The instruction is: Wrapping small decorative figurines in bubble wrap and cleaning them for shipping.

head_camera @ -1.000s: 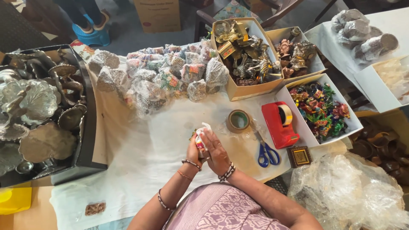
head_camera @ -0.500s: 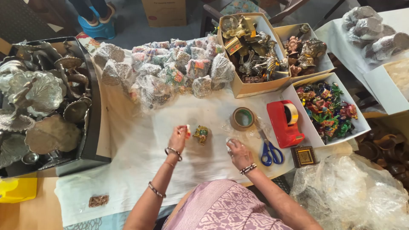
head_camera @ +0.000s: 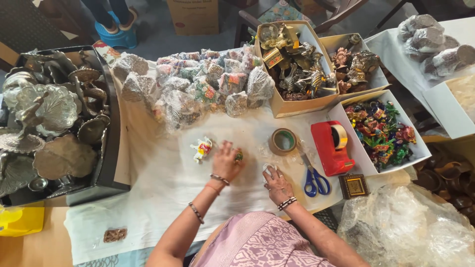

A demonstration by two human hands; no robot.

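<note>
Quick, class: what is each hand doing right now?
Left hand: closed over a small green figurine.
Right hand: fingers pressing a clear wrap piece; grip unclear.

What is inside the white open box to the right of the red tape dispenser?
The white open box holds a heap of small multicoloured painted figurines. Whatever lies beneath the top layer, and the box floor, is covered.

A white-covered table stands on grey floor, a wooden chair behind.
</note>
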